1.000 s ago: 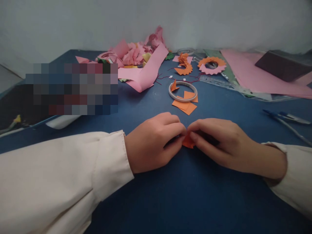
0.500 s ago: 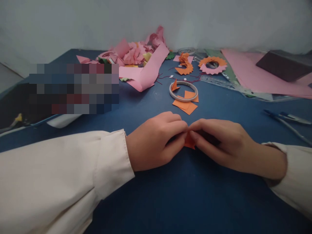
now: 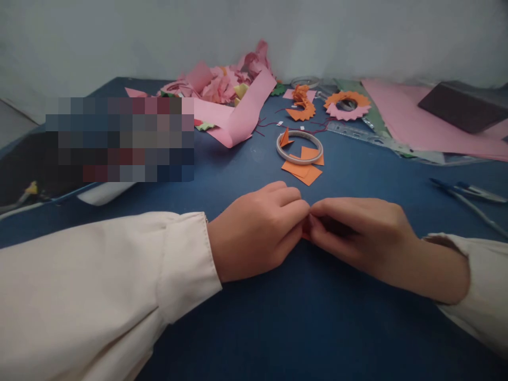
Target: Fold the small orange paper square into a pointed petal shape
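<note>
A small piece of orange paper point(image 3: 305, 234) is pinched between the fingertips of both hands; most of it is hidden by the fingers. My left hand point(image 3: 262, 230) is closed on it from the left, and my right hand point(image 3: 367, 233) grips it with thumb and forefinger from the right. The fingertips of the two hands meet. Just beyond them lie several orange paper squares point(image 3: 310, 175), partly under a roll of narrow tape point(image 3: 279, 153). A small folded orange piece point(image 3: 284, 138) stands inside the ring of the roll.
Crumpled pink paper point(image 3: 214, 87) is heaped at the back of the blue table point(image 3: 254, 328). An orange and pink folded-paper ring point(image 3: 347, 112), a curved orange chain point(image 3: 301, 112) and a clear ruler point(image 3: 363, 136) lie at the back right. Pens point(image 3: 482, 192) rest at the right.
Less of the orange paper shows now, as the fingers have closed over it. Both hands have shifted slightly to the right.
</note>
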Demonstrator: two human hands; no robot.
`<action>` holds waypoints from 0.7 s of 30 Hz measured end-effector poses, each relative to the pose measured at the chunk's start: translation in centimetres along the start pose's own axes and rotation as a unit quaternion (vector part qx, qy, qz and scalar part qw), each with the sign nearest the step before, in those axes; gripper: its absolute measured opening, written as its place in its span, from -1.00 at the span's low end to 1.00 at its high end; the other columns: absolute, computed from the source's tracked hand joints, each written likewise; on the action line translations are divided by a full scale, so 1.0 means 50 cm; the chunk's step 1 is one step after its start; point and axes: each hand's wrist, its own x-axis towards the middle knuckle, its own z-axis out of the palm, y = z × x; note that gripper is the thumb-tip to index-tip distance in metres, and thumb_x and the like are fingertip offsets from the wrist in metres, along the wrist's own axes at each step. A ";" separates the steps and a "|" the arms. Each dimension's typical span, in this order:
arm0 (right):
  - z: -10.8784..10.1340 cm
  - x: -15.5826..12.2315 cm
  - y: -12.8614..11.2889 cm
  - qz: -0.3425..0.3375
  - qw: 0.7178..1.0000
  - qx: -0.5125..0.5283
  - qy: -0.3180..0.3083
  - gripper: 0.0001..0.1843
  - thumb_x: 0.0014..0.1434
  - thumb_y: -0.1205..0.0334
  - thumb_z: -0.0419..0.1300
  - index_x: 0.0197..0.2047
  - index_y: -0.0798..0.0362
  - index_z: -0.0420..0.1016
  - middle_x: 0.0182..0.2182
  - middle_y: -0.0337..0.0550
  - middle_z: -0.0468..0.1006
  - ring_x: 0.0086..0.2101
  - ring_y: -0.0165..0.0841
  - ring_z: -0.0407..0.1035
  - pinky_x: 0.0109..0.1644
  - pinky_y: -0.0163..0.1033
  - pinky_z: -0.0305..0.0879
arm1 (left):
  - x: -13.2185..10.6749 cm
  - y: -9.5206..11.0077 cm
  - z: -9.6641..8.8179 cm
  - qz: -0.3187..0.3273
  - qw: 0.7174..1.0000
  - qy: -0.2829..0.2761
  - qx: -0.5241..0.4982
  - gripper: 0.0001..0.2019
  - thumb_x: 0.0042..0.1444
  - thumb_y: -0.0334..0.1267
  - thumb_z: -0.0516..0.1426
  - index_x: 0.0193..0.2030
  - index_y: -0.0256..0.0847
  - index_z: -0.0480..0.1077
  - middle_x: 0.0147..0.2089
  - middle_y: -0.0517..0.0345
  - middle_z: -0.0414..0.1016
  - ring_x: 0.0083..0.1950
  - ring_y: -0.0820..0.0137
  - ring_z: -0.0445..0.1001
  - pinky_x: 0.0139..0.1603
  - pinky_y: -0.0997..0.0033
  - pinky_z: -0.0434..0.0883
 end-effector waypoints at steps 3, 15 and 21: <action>0.002 -0.002 -0.003 0.002 1.000 -0.014 0.015 -0.86 0.22 0.26 0.05 -0.39 0.03 0.31 -0.59 -0.35 0.31 -0.59 -0.54 0.15 -0.51 -0.37 0.06 | 0.000 0.000 -0.001 -0.003 1.000 -0.004 0.011 -0.77 0.20 -0.43 -0.08 -0.35 -0.36 0.38 -0.31 0.02 0.40 -0.27 0.37 0.29 -0.19 0.38 0.31; -0.005 0.000 -0.010 0.010 1.000 0.001 0.013 -0.97 0.20 0.30 0.04 -0.28 0.02 0.30 -0.50 -0.26 0.32 -0.53 -0.45 0.19 -0.47 -0.30 0.11 | -0.002 -0.002 -0.001 -0.011 1.000 0.021 0.010 -0.78 0.21 -0.40 -0.06 -0.36 -0.33 0.37 -0.36 0.09 0.37 -0.31 0.41 0.27 -0.25 0.43 0.28; -0.003 -0.002 -0.007 -0.005 1.000 -0.002 0.003 -0.96 0.20 0.33 0.04 -0.29 0.03 0.29 -0.49 -0.25 0.32 -0.51 -0.46 0.19 -0.46 -0.30 0.10 | -0.005 -0.002 -0.001 0.008 0.999 0.009 0.042 -0.78 0.22 -0.40 -0.07 -0.32 -0.35 0.37 -0.34 0.05 0.38 -0.29 0.38 0.28 -0.23 0.41 0.30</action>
